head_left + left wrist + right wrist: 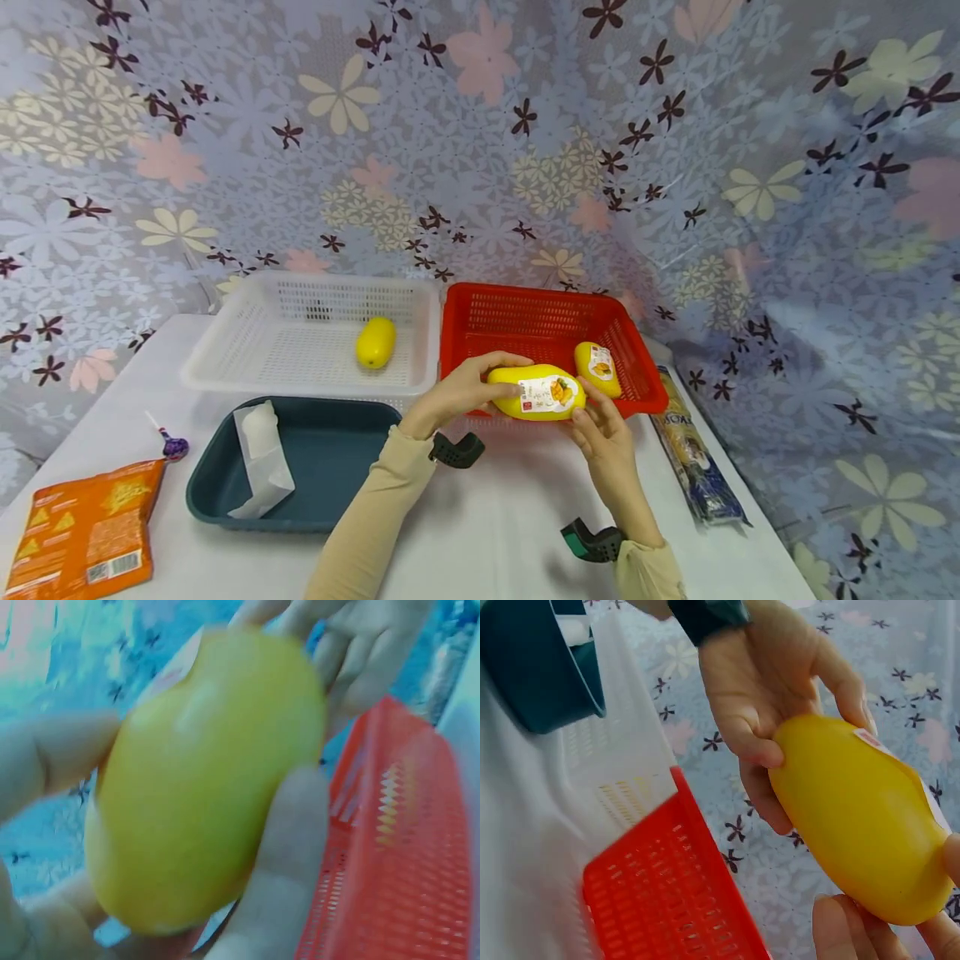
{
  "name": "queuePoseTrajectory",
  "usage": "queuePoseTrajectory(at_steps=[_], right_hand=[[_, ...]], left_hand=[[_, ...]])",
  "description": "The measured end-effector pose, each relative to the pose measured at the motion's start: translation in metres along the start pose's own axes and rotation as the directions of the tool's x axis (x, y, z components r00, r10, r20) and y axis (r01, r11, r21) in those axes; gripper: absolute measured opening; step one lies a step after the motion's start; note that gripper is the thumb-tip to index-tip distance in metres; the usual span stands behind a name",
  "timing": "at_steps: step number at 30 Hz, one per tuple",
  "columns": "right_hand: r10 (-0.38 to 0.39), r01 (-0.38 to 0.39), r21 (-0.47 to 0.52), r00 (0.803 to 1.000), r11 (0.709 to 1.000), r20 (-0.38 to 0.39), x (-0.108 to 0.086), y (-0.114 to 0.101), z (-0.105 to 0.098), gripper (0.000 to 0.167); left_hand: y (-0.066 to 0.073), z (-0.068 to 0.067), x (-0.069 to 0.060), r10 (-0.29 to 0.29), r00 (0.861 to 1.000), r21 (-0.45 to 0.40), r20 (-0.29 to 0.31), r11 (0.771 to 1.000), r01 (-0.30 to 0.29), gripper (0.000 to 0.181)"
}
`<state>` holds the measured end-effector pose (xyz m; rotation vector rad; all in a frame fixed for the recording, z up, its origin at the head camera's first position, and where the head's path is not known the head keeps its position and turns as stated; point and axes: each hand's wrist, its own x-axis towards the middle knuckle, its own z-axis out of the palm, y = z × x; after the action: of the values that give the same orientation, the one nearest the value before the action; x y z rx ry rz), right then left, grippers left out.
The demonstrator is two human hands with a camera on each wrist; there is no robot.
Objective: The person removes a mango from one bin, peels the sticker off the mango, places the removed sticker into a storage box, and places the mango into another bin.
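A yellow mango-shaped fruit (504, 403) with a white label is held level above the front rim of the red basket (459, 333). My left hand (459, 395) grips its left end, fingers and thumb around it; my right hand (606, 442) holds the right end with its fingertips. In the left wrist view the unlabelled side of the fruit (202, 780) fills the middle, and in the right wrist view the fruit (855, 817) lies between both hands' fingers. Another labelled yellow fruit (609, 385) rests inside the red basket at the right.
A white basket (315, 379) at the back left holds one yellow fruit (376, 342). In front stands a dark teal tray (337, 475) with a white wrapped item (262, 454). An orange snack bag (90, 533) and a lollipop (175, 447) lie left, a long packet (693, 458) right.
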<state>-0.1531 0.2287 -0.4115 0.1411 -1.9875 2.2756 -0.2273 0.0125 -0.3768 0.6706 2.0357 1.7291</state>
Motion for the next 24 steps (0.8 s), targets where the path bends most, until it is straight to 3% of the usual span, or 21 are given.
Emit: queuePoseTrajectory(at_steps=[4, 13, 19, 24], right_hand=[[0.006, -0.006, -0.013, 0.999, 1.000, 0.043, 0.001, 0.003, 0.006, 0.048], [0.090, -0.083, -0.138, 0.995, 0.987, 0.045, 0.002, 0.013, 0.013, 0.045], [0.108, -0.090, -0.194, 0.991, 0.977, 0.084, -0.002, 0.023, 0.023, 0.044], [0.113, -0.086, -0.247, 0.988, 0.965, 0.100, -0.004, 0.035, 0.033, 0.041]], left_hand=[[-0.007, 0.004, -0.022, 0.023, 0.997, 0.091, -0.077, 0.996, -0.016, 0.044], [-0.026, 0.018, -0.051, 0.006, 0.994, 0.166, -0.111, 0.986, 0.013, 0.057], [-0.036, 0.027, -0.075, -0.015, 0.985, 0.202, -0.171, 0.978, 0.050, 0.063], [-0.045, 0.028, -0.088, -0.041, 0.985, 0.231, -0.170, 0.970, 0.080, 0.068]])
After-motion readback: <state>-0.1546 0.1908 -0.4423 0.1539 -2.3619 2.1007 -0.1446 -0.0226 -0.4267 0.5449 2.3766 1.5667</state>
